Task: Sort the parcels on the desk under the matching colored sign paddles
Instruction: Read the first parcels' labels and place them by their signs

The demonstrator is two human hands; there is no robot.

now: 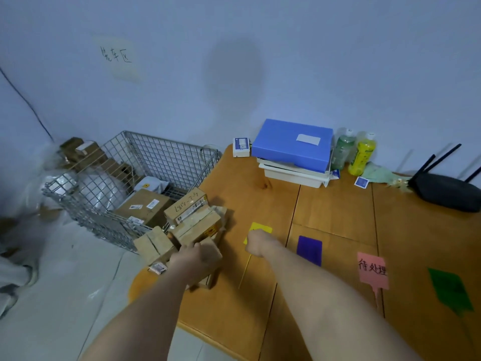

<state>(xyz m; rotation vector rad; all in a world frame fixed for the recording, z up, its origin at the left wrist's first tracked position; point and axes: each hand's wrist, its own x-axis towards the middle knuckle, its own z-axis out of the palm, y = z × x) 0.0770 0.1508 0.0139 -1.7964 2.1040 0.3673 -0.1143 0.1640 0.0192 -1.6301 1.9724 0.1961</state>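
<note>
Because the cardboard parcels (192, 225) are heaped at the left edge of the worktop (335, 220), partly leaning over the wire basket (161, 162), the first risk I see is that one falls off. The left hand (196, 259) rests on the nearest parcel (208, 267) with its fingers curled over the top; if it pulls this one out quickly, the boxes leaning against it could slide into the basket or to the floor. The right hand (256, 243) is closed to a fist above the yellow paddle (260, 230), and I cannot tell if this grip holds something small or nothing. It covers part of the paddle, so a parcel put down there blindly could land on the thin stick and push the sign away.

A second risk, in my judgement, is a wrong match: the colour marks on the parcels are too small to read from here, and the light is dim.

Counted: four paddles lie on the worktop, namely the yellow one, a purple paddle (309, 250), a pink paddle (372, 270) with handwriting, and a green paddle (451, 290). In the heap I count about five parcels, but they overlap, so this number is not sure. Two bottles (361, 153) stand near the wall beside a blue box (291, 143), and more parcels lie inside the basket.
</note>
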